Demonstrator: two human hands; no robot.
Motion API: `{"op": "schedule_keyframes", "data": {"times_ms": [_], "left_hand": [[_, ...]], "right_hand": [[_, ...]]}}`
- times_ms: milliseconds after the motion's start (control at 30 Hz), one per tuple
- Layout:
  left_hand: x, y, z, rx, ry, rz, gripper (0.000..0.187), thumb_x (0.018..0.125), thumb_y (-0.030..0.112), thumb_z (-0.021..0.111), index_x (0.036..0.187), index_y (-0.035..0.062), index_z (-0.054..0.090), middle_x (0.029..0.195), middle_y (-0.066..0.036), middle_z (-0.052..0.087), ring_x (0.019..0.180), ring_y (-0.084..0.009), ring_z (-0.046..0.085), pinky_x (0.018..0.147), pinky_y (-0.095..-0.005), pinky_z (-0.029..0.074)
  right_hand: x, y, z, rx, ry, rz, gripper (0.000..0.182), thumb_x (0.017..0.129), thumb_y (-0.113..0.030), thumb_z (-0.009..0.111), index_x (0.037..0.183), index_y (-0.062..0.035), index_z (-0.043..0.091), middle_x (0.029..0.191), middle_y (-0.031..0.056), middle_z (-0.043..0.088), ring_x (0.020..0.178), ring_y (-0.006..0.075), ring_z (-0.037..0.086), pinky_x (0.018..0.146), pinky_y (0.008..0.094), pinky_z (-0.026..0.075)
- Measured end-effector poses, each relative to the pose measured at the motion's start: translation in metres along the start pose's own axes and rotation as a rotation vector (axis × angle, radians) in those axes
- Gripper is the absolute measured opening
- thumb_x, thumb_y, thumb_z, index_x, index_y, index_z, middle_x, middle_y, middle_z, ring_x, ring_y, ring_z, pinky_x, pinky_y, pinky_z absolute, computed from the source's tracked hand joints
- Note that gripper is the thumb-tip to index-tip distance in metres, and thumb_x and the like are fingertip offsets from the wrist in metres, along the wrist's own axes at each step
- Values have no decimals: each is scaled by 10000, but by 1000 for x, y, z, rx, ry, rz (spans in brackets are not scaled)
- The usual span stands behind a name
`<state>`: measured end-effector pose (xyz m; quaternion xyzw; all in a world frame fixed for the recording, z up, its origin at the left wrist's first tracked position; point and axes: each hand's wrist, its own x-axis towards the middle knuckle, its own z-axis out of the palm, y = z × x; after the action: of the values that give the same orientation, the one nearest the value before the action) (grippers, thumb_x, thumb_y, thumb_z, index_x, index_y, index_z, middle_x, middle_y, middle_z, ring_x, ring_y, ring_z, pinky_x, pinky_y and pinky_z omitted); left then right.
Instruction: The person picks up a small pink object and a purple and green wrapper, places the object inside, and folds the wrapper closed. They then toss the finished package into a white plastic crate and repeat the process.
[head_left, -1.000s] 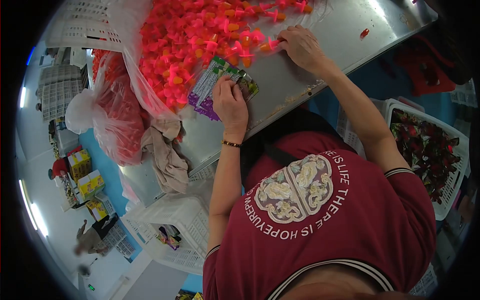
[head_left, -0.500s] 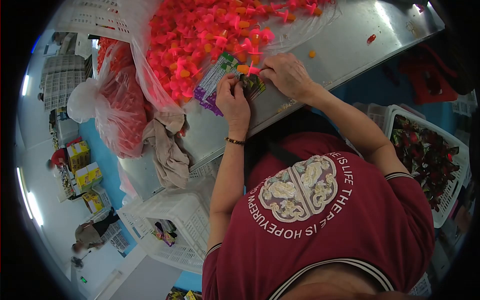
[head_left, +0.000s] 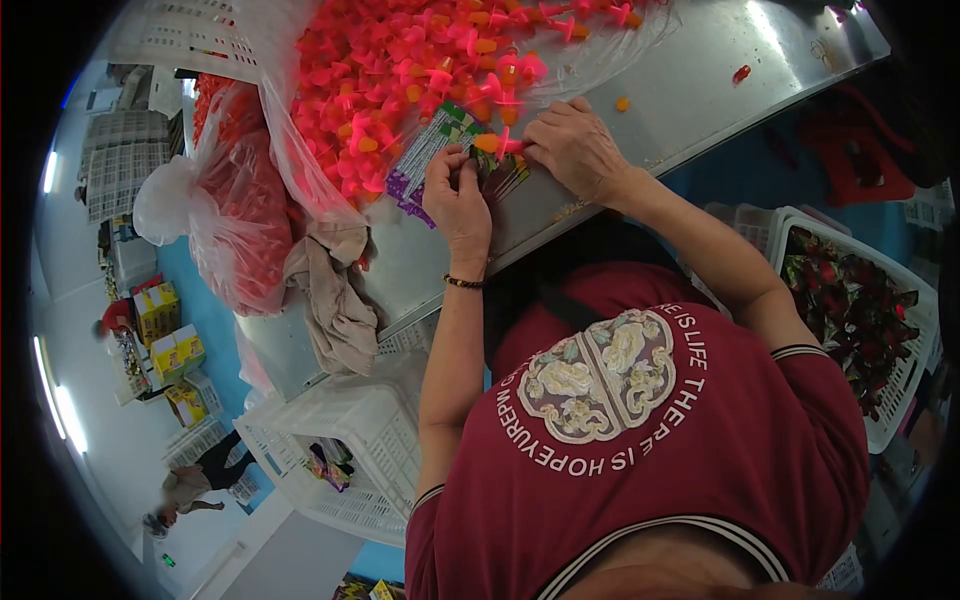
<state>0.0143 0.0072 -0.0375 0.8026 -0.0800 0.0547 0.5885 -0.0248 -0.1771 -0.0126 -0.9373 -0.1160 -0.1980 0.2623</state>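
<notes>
My right hand [head_left: 577, 152] pinches a pink pacifier-shaped lollipop [head_left: 497, 145] with an orange tip, which points left towards the left hand. My left hand [head_left: 458, 208] is closed, thumb against fingers, on a small printed packet [head_left: 497, 172] at the table's near edge. Beneath and beside that hand lie more flat packets [head_left: 412, 180] in green, white and purple. Just behind them spreads a large heap of the same pink and orange lollipops [head_left: 390, 75] on clear plastic. The fingers partly hide the packet's edge.
A metal table [head_left: 690, 100] carries the heap. On its left are a tied bag of red pieces [head_left: 240, 200] and a beige cloth [head_left: 335, 305]. White crates [head_left: 350, 440] stand below left; another crate [head_left: 875, 430] with dark packets is at right. A person [head_left: 195, 485] is far left.
The right hand and the lollipop shift slightly, and the lollipop's tip comes nearer the packet. The left hand moves a little left. The distant person has changed posture.
</notes>
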Motion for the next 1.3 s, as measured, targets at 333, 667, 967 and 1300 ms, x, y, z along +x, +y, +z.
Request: {"op": "schedule_keyframes", "data": {"times_ms": [333,667,967,1300], "left_hand": [[-2,1,2,26,9,16,48,866,-2,600,903,-33,597,1015,-98,647,798,-165,606,715,-285,491],[-1,10,-6,22,-47,47,66,852,-4,609,916,-20,605,1023,-109,646,855,-188,606,757,-295,489],[-6,10,-3,113,-76,224,87,823,0,633,906,-14,609,1033,-142,631,924,-283,610,791,-348,497],[-4,13,1,244,-53,382,104,841,8,632,940,-11,606,1038,-142,627,939,-298,601,785,-364,499]], "right_hand": [[-1,-6,3,176,-94,159,148,844,-207,628,839,-60,638,783,86,620,841,270,583,806,384,416],[8,6,-5,-283,-155,-215,102,824,-155,600,777,-70,632,768,63,605,846,216,565,851,353,412],[18,-4,-2,-59,-300,-19,129,834,-184,614,803,-65,650,820,82,613,930,235,570,870,381,411],[9,-5,15,233,-151,143,133,826,-157,638,860,-32,668,838,89,603,903,288,569,813,385,448]]}}
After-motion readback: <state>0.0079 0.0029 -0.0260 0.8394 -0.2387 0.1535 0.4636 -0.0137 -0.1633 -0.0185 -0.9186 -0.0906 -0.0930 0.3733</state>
